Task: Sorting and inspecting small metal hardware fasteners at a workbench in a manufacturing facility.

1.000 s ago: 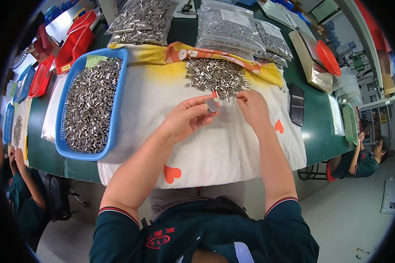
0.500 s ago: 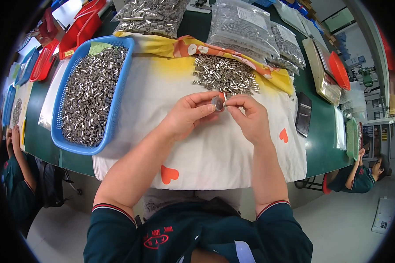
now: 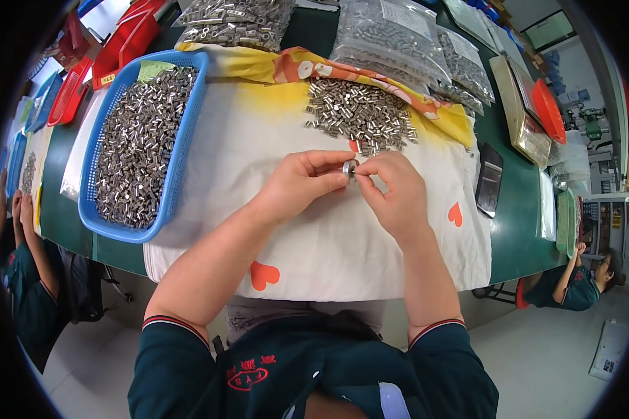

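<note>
Between the thumb and fingers of my left hand [image 3: 302,183] is a small round metal ring [image 3: 348,167], its rim tilted toward me. My right hand [image 3: 398,192] pinches a small metal piece against the ring's right side; the fingertips hide most of it. Just beyond both hands lies a loose pile of short silvery metal cylinders [image 3: 360,115]. Beneath is a white cloth [image 3: 314,244] with red hearts, its far yellow and orange edge folded up behind the pile. To the left, a blue plastic basket [image 3: 183,150] holds many similar cylinders and a pale green slip.
Clear bags of metal parts [image 3: 391,42] stand behind the cloth. A dark phone [image 3: 489,180] lies on the green table [image 3: 517,237] at right, near a red-orange dish [image 3: 548,112]. Red trays [image 3: 70,91] sit at far left. Other people sit on both sides.
The ring has turned from showing its face to nearly edge-on. My right fingertips have closed in against it, and the cylinder that stuck up by them no longer shows. The view has shifted slightly.
</note>
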The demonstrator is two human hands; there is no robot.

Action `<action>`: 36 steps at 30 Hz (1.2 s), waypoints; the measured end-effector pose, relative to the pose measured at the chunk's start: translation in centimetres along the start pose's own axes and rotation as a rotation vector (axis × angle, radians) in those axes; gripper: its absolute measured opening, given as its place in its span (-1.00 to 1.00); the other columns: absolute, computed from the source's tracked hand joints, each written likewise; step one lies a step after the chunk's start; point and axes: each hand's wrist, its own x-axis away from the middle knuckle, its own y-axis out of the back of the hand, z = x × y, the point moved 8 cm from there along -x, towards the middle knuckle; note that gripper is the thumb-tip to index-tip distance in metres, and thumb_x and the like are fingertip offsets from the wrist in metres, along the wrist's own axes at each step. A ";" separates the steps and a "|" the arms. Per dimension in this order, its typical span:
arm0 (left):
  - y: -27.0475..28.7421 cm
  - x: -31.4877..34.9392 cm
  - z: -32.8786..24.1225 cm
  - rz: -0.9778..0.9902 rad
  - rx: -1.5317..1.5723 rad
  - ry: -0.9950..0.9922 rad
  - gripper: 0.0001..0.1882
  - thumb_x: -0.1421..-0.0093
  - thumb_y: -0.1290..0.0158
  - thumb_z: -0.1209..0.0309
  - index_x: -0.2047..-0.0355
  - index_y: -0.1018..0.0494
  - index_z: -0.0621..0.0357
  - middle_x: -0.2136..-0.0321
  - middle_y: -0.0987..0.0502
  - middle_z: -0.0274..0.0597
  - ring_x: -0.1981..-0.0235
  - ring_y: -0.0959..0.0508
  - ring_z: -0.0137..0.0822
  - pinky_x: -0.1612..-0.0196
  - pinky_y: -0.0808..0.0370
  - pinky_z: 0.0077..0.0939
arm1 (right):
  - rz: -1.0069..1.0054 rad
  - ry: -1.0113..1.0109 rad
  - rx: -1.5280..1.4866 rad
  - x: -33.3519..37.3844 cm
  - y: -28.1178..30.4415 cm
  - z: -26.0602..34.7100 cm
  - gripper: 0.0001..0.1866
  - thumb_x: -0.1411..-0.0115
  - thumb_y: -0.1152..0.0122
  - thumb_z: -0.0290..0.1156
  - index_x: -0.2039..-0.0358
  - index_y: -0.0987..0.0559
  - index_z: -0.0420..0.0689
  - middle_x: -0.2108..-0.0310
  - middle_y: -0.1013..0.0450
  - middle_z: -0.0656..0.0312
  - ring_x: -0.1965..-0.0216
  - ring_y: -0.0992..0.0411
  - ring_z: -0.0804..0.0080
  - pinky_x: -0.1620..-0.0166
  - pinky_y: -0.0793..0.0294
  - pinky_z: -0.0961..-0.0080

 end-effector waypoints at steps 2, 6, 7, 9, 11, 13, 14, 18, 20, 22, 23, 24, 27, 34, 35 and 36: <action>0.1 0.0 -0.1 -0.001 -0.009 0.009 -0.65 -0.08 0.02 0.57 0.07 -0.34 0.26 0.30 -0.47 -0.27 0.33 -0.45 -0.53 0.21 -0.42 -0.66 | -0.005 0.003 -0.004 -0.1 0.0 0.2 -0.90 0.17 -0.15 -0.61 0.57 -0.45 -0.18 0.53 -0.40 0.22 0.46 -0.35 0.28 0.40 -0.35 0.46; 0.1 0.0 0.0 -0.019 -0.014 0.023 -0.65 -0.07 0.02 0.58 0.08 -0.35 0.25 0.32 -0.48 -0.28 0.35 -0.44 -0.54 0.23 -0.42 -0.68 | 0.009 0.011 0.015 0.0 -0.1 0.3 -0.91 0.17 -0.13 -0.61 0.57 -0.44 -0.19 0.55 -0.38 0.21 0.46 -0.34 0.27 0.40 -0.34 0.44; 0.1 0.0 0.2 -0.020 -0.014 0.023 -0.65 -0.07 0.02 0.58 0.08 -0.35 0.25 0.32 -0.48 -0.28 0.35 -0.44 -0.54 0.23 -0.42 -0.68 | 0.009 0.011 0.014 0.1 -0.2 0.3 -0.91 0.17 -0.13 -0.61 0.57 -0.44 -0.19 0.55 -0.38 0.21 0.46 -0.34 0.27 0.40 -0.34 0.44; 0.2 0.1 0.2 -0.023 -0.038 0.015 -0.66 -0.07 0.02 0.58 0.09 -0.35 0.25 0.33 -0.48 -0.28 0.34 -0.45 -0.54 0.23 -0.41 -0.68 | 0.003 0.040 0.046 0.2 -0.4 0.5 -0.90 0.17 -0.13 -0.61 0.57 -0.44 -0.19 0.56 -0.37 0.20 0.47 -0.33 0.26 0.40 -0.34 0.43; 0.3 0.2 0.1 -0.027 -0.084 0.008 -0.66 -0.07 0.02 0.58 0.09 -0.36 0.25 0.33 -0.48 -0.28 0.34 -0.45 -0.54 0.23 -0.41 -0.68 | 0.009 0.052 0.053 0.3 -0.5 0.6 -0.90 0.17 -0.13 -0.61 0.57 -0.43 -0.19 0.56 -0.37 0.20 0.47 -0.33 0.26 0.40 -0.34 0.43; 0.4 0.2 0.0 -0.032 -0.130 0.001 -0.67 -0.07 0.02 0.58 0.09 -0.36 0.25 0.33 -0.49 -0.28 0.33 -0.45 -0.54 0.23 -0.41 -0.68 | 0.017 0.065 0.060 0.3 -0.7 0.8 -0.90 0.17 -0.13 -0.61 0.57 -0.43 -0.19 0.57 -0.36 0.19 0.48 -0.33 0.25 0.41 -0.34 0.43; 0.4 0.3 0.0 -0.033 -0.141 0.013 -0.67 -0.08 0.02 0.57 0.10 -0.36 0.26 0.33 -0.49 -0.27 0.33 -0.45 -0.54 0.23 -0.41 -0.68 | 0.019 0.052 0.063 0.3 -0.7 0.8 -0.91 0.16 -0.13 -0.61 0.56 -0.44 -0.19 0.56 -0.37 0.19 0.47 -0.33 0.25 0.40 -0.34 0.44; -0.2 0.5 -0.6 -0.015 -0.067 0.073 -0.66 -0.08 0.00 0.55 0.09 -0.34 0.28 0.33 -0.49 -0.25 0.33 -0.46 -0.52 0.22 -0.42 -0.67 | 0.012 -0.035 -0.055 0.4 -0.4 0.0 -0.92 0.11 -0.13 -0.59 0.52 -0.46 -0.22 0.53 -0.40 0.20 0.45 -0.36 0.31 0.38 -0.35 0.49; 0.0 0.5 0.0 0.001 0.008 0.084 -0.65 -0.08 0.01 0.55 0.08 -0.33 0.29 0.32 -0.49 -0.25 0.32 -0.47 -0.51 0.21 -0.42 -0.66 | 0.089 -0.160 -0.175 0.2 -0.4 -1.1 -0.92 0.09 -0.14 -0.58 0.51 -0.47 -0.22 0.52 -0.42 0.23 0.48 -0.36 0.39 0.39 -0.34 0.53; -0.2 0.4 0.5 0.025 0.086 0.100 -0.65 -0.09 0.01 0.55 0.08 -0.33 0.30 0.31 -0.48 -0.24 0.32 -0.47 -0.50 0.21 -0.42 -0.66 | 0.163 -0.294 -0.289 0.4 -0.9 -2.3 -0.92 0.07 -0.14 -0.56 0.49 -0.48 -0.23 0.52 -0.43 0.27 0.50 -0.36 0.48 0.40 -0.34 0.58; -0.5 0.4 0.8 0.047 0.115 0.128 -0.65 -0.10 0.03 0.55 0.06 -0.31 0.29 0.27 -0.47 -0.22 0.27 -0.46 -0.47 0.18 -0.42 -0.61 | 0.205 -0.403 -0.361 0.7 -1.6 -3.2 -0.91 0.07 -0.16 -0.54 0.49 -0.48 -0.23 0.53 -0.43 0.30 0.52 -0.34 0.55 0.41 -0.33 0.61; -0.7 0.5 1.0 0.068 0.143 0.156 -0.64 -0.11 0.05 0.55 0.05 -0.29 0.28 0.23 -0.45 -0.21 0.22 -0.46 -0.44 0.15 -0.43 -0.56 | 0.247 -0.513 -0.433 1.1 -2.2 -3.9 -0.91 0.07 -0.17 -0.52 0.49 -0.49 -0.23 0.54 -0.43 0.33 0.54 -0.31 0.62 0.43 -0.32 0.65; -1.0 0.7 1.0 0.047 0.251 0.194 -0.67 -0.11 0.04 0.55 0.07 -0.31 0.30 0.27 -0.46 -0.22 0.28 -0.46 -0.47 0.19 -0.44 -0.64 | 0.191 -0.609 -0.542 1.6 -2.1 -5.7 -0.90 0.06 -0.18 -0.49 0.49 -0.51 -0.21 0.57 -0.42 0.35 0.56 -0.28 0.67 0.44 -0.30 0.69; -1.0 0.5 0.9 0.052 0.251 0.175 -0.66 -0.11 0.04 0.54 0.07 -0.30 0.30 0.30 -0.46 -0.23 0.28 -0.47 -0.44 0.20 -0.45 -0.59 | 0.086 -0.633 0.054 1.6 -0.2 -8.2 -0.89 0.05 -0.17 -0.42 0.49 -0.50 -0.17 0.56 -0.44 0.23 0.56 -0.37 0.44 0.43 -0.35 0.56; -1.0 0.4 0.8 0.045 0.238 0.161 -0.67 -0.11 0.04 0.54 0.08 -0.31 0.29 0.29 -0.46 -0.23 0.28 -0.47 -0.44 0.19 -0.45 -0.59 | 0.092 -0.574 0.162 1.4 -0.3 -8.1 -0.88 0.06 -0.17 -0.41 0.49 -0.50 -0.16 0.54 -0.44 0.20 0.53 -0.39 0.39 0.42 -0.36 0.53; -0.9 0.4 0.7 0.034 0.226 0.149 -0.67 -0.11 0.03 0.54 0.08 -0.31 0.29 0.29 -0.46 -0.23 0.28 -0.48 -0.44 0.19 -0.45 -0.58 | 0.101 -0.513 0.266 1.2 -0.5 -7.8 -0.87 0.06 -0.17 -0.39 0.49 -0.50 -0.15 0.52 -0.44 0.17 0.51 -0.41 0.33 0.40 -0.37 0.51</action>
